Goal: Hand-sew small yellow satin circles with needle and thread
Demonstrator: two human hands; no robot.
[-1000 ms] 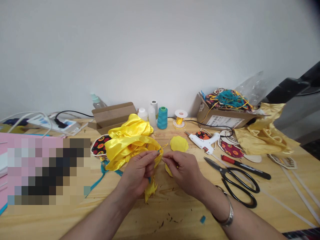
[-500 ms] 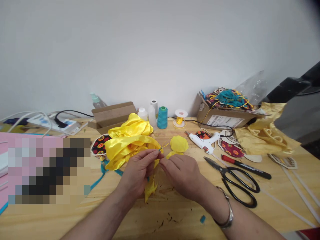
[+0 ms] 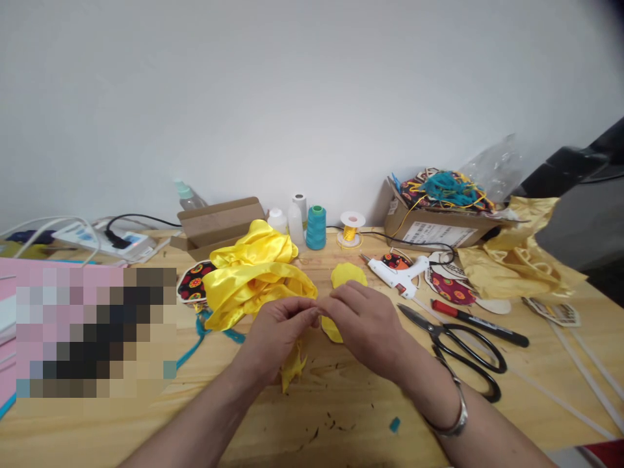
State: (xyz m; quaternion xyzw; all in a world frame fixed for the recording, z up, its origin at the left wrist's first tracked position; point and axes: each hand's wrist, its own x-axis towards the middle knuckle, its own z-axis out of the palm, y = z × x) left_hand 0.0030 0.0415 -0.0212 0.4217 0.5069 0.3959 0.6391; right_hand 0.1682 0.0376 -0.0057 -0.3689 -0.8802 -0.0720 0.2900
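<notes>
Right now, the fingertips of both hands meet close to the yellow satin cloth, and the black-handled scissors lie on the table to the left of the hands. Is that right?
Not quite: the head view shows the black-handled scissors on the table to the right of the hands. The fingertips of the left hand and right hand do meet close to the yellow satin cloth.

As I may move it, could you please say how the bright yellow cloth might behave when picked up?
The bright yellow cloth would probably be floppy, as it lies in loose folds. Its sheen suggests a slippery surface. It may be light for its bulk, since the folds look thin.
</notes>
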